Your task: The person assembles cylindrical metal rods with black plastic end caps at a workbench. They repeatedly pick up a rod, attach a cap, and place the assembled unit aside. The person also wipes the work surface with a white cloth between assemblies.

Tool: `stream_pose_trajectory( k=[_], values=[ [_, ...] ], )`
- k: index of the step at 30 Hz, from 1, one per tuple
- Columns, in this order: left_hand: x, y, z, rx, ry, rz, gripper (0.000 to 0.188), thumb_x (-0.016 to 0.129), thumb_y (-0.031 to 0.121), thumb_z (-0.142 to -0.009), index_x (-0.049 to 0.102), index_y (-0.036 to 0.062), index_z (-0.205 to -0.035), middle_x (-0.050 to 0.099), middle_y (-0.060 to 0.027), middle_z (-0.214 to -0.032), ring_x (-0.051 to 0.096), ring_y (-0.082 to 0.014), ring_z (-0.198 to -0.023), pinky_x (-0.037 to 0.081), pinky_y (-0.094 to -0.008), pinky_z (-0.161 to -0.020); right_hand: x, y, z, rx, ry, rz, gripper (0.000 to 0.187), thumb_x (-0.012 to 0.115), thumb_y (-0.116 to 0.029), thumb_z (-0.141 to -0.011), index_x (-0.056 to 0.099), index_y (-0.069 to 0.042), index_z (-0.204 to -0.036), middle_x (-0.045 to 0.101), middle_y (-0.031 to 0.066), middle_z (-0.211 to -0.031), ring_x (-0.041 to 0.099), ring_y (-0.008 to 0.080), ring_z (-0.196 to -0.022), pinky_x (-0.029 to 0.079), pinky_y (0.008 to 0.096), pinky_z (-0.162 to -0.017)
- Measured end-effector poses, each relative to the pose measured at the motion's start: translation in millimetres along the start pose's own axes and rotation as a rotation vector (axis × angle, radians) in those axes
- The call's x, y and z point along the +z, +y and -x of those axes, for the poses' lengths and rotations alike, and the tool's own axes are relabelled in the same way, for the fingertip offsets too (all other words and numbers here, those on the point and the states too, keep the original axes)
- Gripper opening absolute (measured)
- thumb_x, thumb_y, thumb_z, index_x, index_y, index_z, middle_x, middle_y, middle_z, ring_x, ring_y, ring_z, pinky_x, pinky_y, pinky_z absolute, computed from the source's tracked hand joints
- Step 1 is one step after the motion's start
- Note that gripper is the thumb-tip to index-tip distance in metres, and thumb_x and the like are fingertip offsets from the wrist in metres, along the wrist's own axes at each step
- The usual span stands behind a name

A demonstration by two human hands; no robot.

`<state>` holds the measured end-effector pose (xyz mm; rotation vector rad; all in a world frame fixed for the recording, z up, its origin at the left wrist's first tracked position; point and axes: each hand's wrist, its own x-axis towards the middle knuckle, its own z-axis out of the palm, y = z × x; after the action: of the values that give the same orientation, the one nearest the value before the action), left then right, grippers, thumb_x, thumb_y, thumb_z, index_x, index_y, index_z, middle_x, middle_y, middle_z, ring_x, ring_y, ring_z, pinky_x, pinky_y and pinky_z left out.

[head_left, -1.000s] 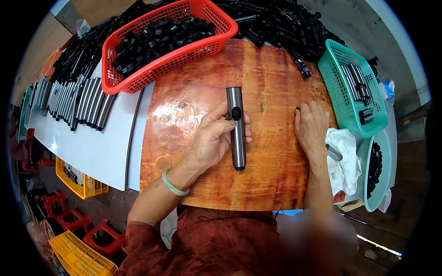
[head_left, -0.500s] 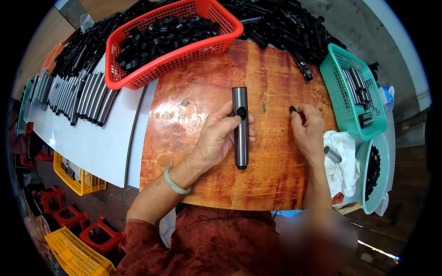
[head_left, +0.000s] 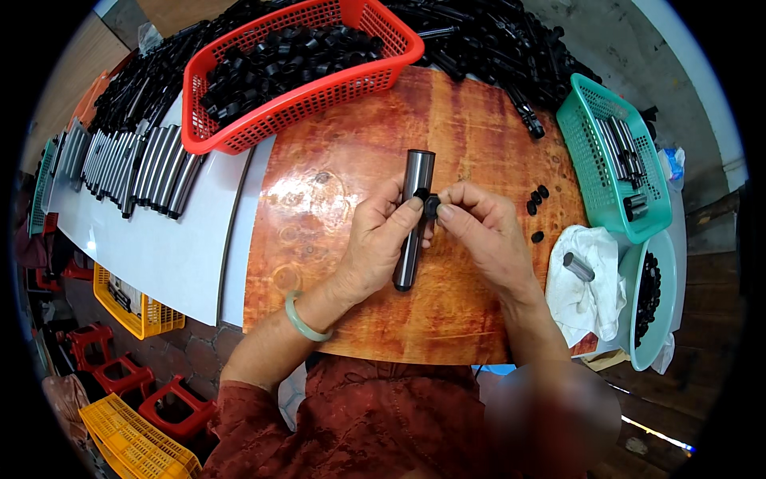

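Observation:
My left hand [head_left: 373,243] is closed around a shiny grey metal tube [head_left: 418,171], which leans slightly, its top end tipped to the right. A black piece sits on the tube's lower end. Another small black piece shows beside my left thumb on the tube's side. Between the thumb and fingertips of my right hand [head_left: 491,231] is a small round black cap [head_left: 432,207], held right against the middle of the tube. Several loose black caps [head_left: 538,237] lie on the wooden board to the right of my right hand.
A red basket [head_left: 319,94] of black rings stands at the far left of the wooden board [head_left: 335,168]. To the right are a green basket [head_left: 574,128] with tubes, a white cloth [head_left: 586,303] bearing a short tube, and a pale basin [head_left: 662,335] of black parts. Finished-looking tubes [head_left: 152,164] lie left.
My right hand has moved left from the loose caps to the tube, bringing a black cap. Several caps it covered now show. The tube in my left hand has tilted.

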<state>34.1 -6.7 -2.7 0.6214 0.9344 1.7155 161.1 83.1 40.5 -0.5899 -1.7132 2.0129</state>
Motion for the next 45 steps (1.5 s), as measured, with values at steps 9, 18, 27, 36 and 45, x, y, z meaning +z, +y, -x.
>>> stream_pose_trajectory(
  k=[9,18,27,36,45],
  values=[
    [3,-1,3,0.096,-0.087,-0.143,0.053,0.055,0.018,-0.092,0.033,-0.0015,-0.136,0.052,-0.0021,-0.092,0.052,-0.0067,-0.078,0.046,-0.0211,-0.068,1,1,1,-0.075,0.038,0.155,0.008,0.055,-0.007,-0.09,0.055,0.001,-0.089,0.055,0.0013,-0.076,0.054,0.008,-0.07,0.045,0.0222,-0.064],
    [2,-4,4,0.16,-0.113,-0.269,0.055,0.057,0.019,-0.092,0.032,-0.0024,-0.137,0.048,0.0004,-0.091,0.046,-0.005,-0.078,0.041,-0.019,-0.067,3,5,6,-0.083,0.11,0.239,0.008,0.056,-0.006,-0.088,0.053,0.0,-0.084,0.055,0.0012,-0.076,0.053,0.0073,-0.069,0.045,0.0219,-0.063],
    [3,-2,3,0.111,-0.06,-0.219,0.039,0.052,0.022,-0.095,0.045,-0.0033,-0.124,0.054,-0.0013,-0.081,0.052,-0.0064,-0.069,0.045,-0.02,-0.062,7,20,10,-0.107,0.144,0.194,0.005,0.058,-0.002,-0.086,0.054,0.0,-0.084,0.055,0.0007,-0.074,0.052,0.0055,-0.066,0.042,0.0207,-0.057],
    [2,-5,2,0.088,-0.067,-0.119,0.04,0.052,0.023,-0.095,0.045,-0.0033,-0.125,0.058,-0.0037,-0.091,0.055,-0.0068,-0.075,0.048,-0.0199,-0.067,17,17,5,-0.562,0.337,0.634,0.022,0.064,0.007,-0.074,0.058,0.0,-0.094,0.055,0.008,-0.075,0.054,0.0152,-0.061,0.045,0.026,-0.053],
    [8,-2,4,0.122,-0.053,-0.151,0.046,0.045,0.021,-0.098,0.035,-0.0034,-0.136,0.058,-0.0086,-0.107,0.057,-0.0126,-0.096,0.047,-0.0249,-0.085,11,28,2,-0.744,0.35,0.826,0.032,0.068,0.008,-0.066,0.058,0.001,-0.096,0.057,0.0139,-0.078,0.059,0.0247,-0.065,0.046,0.0315,-0.052]
  ],
)
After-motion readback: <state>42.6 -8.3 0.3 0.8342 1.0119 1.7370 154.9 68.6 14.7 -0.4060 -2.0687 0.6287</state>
